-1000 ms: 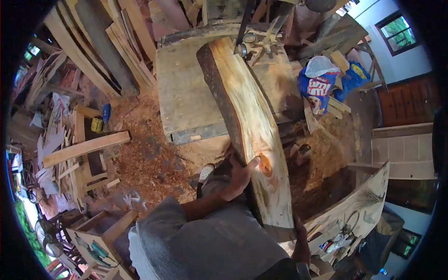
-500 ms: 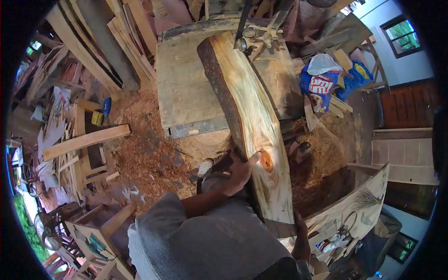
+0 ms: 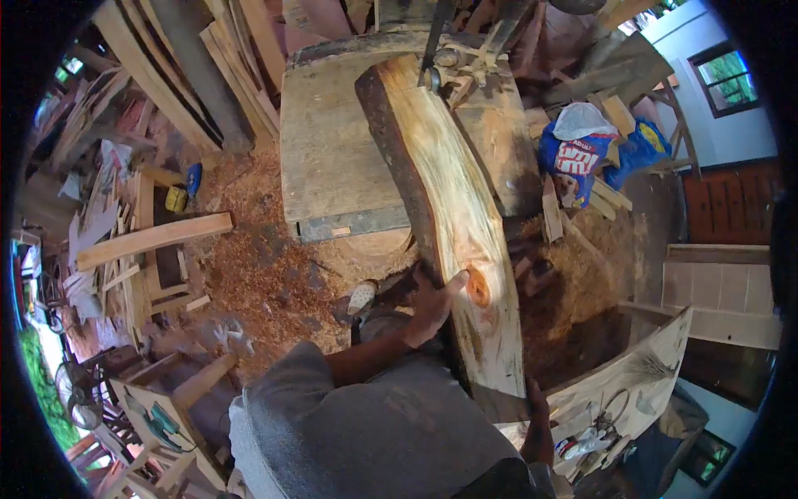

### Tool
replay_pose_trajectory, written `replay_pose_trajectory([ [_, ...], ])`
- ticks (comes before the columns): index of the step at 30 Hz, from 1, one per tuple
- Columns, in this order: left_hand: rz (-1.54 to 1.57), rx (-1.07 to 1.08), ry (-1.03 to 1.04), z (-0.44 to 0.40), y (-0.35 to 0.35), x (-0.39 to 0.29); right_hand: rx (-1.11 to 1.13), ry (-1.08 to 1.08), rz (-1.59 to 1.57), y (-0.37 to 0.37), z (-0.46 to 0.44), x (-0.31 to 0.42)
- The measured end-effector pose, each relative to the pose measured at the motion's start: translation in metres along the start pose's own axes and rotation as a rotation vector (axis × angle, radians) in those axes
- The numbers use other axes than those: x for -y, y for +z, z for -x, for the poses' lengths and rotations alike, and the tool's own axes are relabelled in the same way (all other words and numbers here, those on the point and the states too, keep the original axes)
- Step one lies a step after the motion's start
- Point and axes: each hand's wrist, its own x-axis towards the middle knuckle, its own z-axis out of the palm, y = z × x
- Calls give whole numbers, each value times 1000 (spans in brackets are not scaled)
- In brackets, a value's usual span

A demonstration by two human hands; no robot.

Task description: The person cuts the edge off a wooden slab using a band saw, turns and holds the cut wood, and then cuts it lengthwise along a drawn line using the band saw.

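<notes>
A long, thick wooden slab (image 3: 457,200) with dark bark on its left edge lies with its far end on a plywood-topped machine table (image 3: 332,158). Its near end reaches my body. My left hand (image 3: 432,308) grips the slab's left edge, with the thumb on top beside an orange knot. At the near right corner, my right hand (image 3: 538,420) is wrapped round the edge, its fingers partly hidden. The slab's far end touches or nearly touches the upright blade and round guide (image 3: 431,79) of the machine.
Planks (image 3: 166,75) lean at the back left. A loose board (image 3: 154,239) and offcuts lie at the left. Blue bags (image 3: 573,158) sit at the right, and a wooden box (image 3: 623,382) stands at the lower right. Sawdust (image 3: 249,258) covers the floor.
The slab has edged slightly forward, away from my body, and both hands keep their hold on it. The view has shifted a little.
</notes>
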Motion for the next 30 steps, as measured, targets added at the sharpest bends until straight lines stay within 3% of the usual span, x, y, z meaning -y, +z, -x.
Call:
replay_pose_trajectory([
  [2, -5, 6, -10, -3, 0, 4, 39, 52, 17, -2, 24, 47],
  [7, -34, -87, -36, 0, 7, 2, 80, -27, 15, -3, 5, 18],
  [15, -62, 12, -7, -12, -9, 16, 85, -34, 77, 7, 1, -10],
  [21, -112, -44, -56, -4, -7, -1, 76, -19, 400, 11, -2, -30],
  [23, -79, -39, -42, -8, -9, 5, 94, 97, 393, 13, -1, -20],
  [26, -94, -20, -26, -11, -12, 10, 124, -161, 97, 20, 20, -7],
  [28, -49, 9, 15, -9, -9, 6, 107, -98, 51, 23, 24, 8],
  [30, -54, 12, 14, -11, -10, 7, 111, -20, 12, 21, -11, -43],
])
